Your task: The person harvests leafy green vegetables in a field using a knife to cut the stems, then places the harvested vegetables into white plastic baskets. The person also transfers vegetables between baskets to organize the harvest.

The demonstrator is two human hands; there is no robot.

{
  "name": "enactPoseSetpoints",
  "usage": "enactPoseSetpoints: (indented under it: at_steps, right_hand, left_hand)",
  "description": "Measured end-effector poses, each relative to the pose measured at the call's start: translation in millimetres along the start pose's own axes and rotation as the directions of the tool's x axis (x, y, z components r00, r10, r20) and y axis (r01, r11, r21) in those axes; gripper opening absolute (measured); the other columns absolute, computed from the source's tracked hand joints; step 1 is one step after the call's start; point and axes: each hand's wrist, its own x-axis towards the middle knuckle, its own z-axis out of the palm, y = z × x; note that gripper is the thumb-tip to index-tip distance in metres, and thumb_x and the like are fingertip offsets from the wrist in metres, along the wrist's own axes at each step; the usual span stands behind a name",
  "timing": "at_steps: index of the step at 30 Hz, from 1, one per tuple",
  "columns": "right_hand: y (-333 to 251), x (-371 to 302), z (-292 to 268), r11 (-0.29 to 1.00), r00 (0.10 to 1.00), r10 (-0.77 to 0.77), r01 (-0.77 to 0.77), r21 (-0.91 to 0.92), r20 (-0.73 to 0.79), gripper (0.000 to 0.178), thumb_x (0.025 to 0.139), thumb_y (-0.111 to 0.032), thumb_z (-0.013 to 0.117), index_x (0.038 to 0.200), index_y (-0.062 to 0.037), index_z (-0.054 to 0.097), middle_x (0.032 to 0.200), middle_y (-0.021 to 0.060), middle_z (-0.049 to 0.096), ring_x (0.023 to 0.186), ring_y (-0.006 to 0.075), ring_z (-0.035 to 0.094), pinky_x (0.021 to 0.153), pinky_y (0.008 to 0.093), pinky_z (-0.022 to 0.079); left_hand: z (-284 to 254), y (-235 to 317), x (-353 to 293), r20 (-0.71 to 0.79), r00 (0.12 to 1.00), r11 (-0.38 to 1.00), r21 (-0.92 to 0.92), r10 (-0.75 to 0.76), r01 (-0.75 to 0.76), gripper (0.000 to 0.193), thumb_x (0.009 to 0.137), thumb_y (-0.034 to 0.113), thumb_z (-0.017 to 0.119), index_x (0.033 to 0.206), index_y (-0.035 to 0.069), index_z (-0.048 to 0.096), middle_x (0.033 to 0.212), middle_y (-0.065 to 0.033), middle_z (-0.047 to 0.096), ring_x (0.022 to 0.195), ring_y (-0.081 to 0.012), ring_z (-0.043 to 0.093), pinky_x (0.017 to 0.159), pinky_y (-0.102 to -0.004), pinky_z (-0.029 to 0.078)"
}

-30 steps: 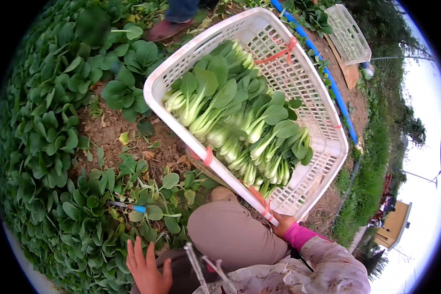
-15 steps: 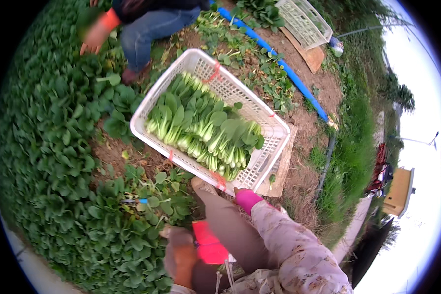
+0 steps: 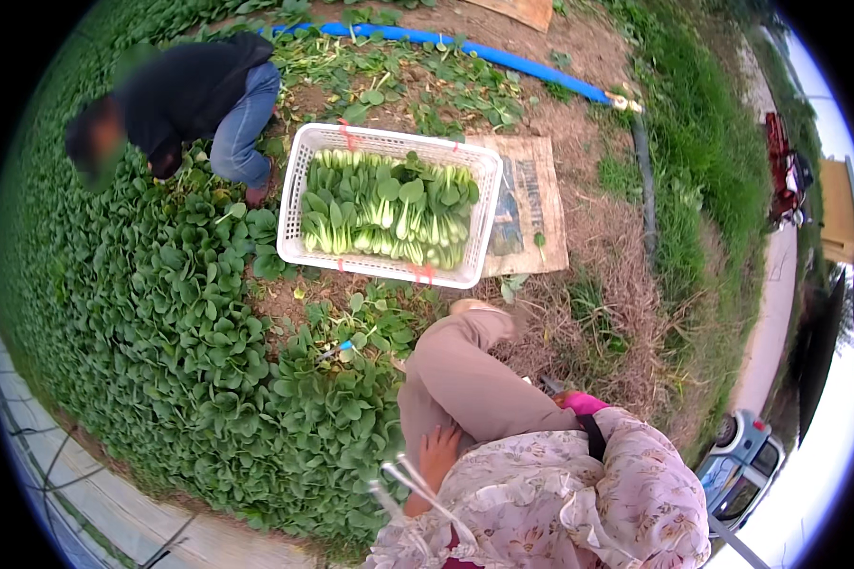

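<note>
My left hand lies on my brown trouser leg, fingers stretched out, with nothing visible in it. By my right thigh is my right hand, below a pink cuff; its fingers are mostly hidden. A small grey thing shows beside it, too unclear to name. Ahead of my knees stands a white plastic crate, apart from both hands. Bunches of leafy greens with pale stems lie in rows inside it. A small tool with a blue part rests among the plants to the left.
A co-worker bends over the plants at the far left. Dense green crop covers the left side. Beyond the crate runs a blue hose. A flattened sack lies at the crate's right, with dry grass nearer.
My right hand has left the crate's near edge and drawn back to my thigh. My left hand has come to lie on my leg. The view has turned, and the co-worker bends lower.
</note>
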Motion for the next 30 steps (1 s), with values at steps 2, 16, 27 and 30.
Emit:
enactPoseSetpoints:
  at_steps: [2,16,27,30]
  right_hand:
    - [27.9,-8.8,12.8,0.997,0.999,0.045,-0.046,0.068,0.008,0.032,0.087,-0.026,0.051,0.109,-0.0033,0.057,0.101,0.0135,0.062,0.091,0.0273,0.06,0.081,0.0348,0.047]
    - [153.6,125.2,-163.5,0.904,0.992,0.048,0.007,0.428,-0.118,0.033,0.087,-0.026,0.05,0.11,-0.0036,0.057,0.097,0.0128,0.064,0.091,0.0269,0.061,0.081,0.0356,0.046]
    - [297.8,82.2,-217.3,0.979,0.988,0.155,-0.153,0.132,0.0,0.048,0.077,-0.035,0.059,0.118,-0.0089,0.055,0.11,0.0196,0.06,0.103,0.0336,0.057,0.088,0.0393,0.044]
    - [280.0,82.0,-252.2,0.952,0.98,0.2,-0.198,0.232,0.017,0.046,0.079,-0.034,0.057,0.118,-0.0097,0.055,0.108,0.018,0.061,0.101,0.0328,0.058,0.087,0.0391,0.044]
  left_hand:
    - [0.8,6.8,6.1,0.045,0.999,0.999,0.049,-0.006,0.004,0.044,0.083,0.039,0.047,0.123,0.021,0.05,0.131,0.0018,0.045,0.126,-0.0239,0.035,0.101,-0.0529,0.026]
    - [-100.8,116.9,229.2,0.352,0.903,0.926,-0.191,-0.245,0.326,0.041,0.085,0.039,0.05,0.115,0.01,0.055,0.116,-0.0093,0.057,0.105,-0.0312,0.053,0.089,-0.0434,0.041]
    - [-232.4,189.4,421.1,-0.183,0.88,0.75,-0.614,-0.438,0.246,0.037,0.084,0.017,0.058,0.118,0.003,0.054,0.115,-0.016,0.058,0.105,-0.026,0.056,0.094,-0.0335,0.04]
    - [-236.5,167.4,433.8,-0.088,0.829,0.626,-0.701,-0.552,0.342,0.034,0.083,0.018,0.059,0.113,0.001,0.058,0.112,-0.0154,0.06,0.102,-0.0253,0.058,0.091,-0.0322,0.042]
